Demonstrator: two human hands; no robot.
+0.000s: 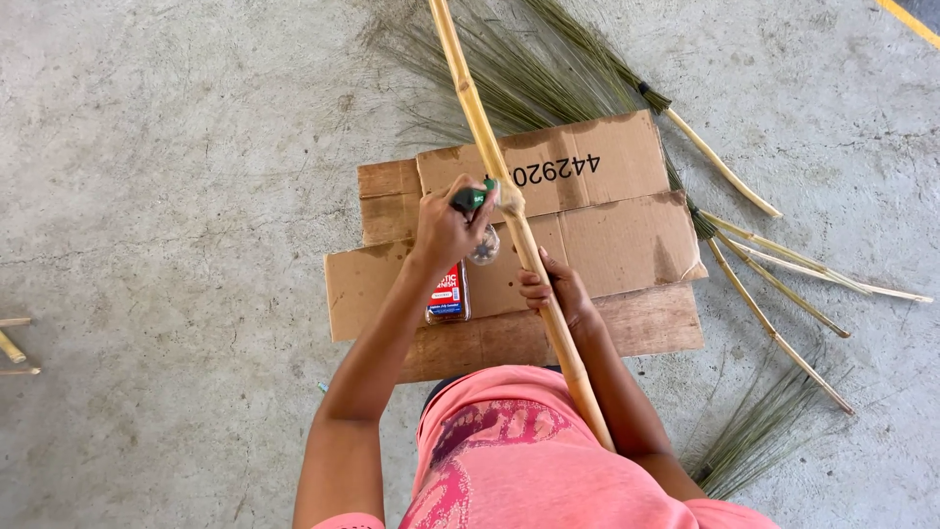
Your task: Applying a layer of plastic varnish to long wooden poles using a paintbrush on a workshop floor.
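on the cardboard, two hands and a long bamboo stick

over the flat cardboard (607,245) on the floor, the left hand (446,230) is curled tight around a small green and black tool (472,198). the tool's tip is pressed against the bamboo stick (509,211). the right hand (558,289) is lower down, with its fingers wrapped around the same stick, holding it firm.

the stick is long and pale yellow. it runs from the person's lap, up across the cardboard, and off the top edge of the view. it leans a little to the left as it goes up.

just under the left hand lies a small bottle with a red label (447,294), resting on the cardboard. a wooden board (646,323) peeks out from under the cardboard.

past the cardboard, thin green grass stalks (529,78) are spread on the grey concrete floor (176,196). to the right lie a few brooms with thin stick handles (774,284). more bits of bamboo (12,345) lie far to the left.
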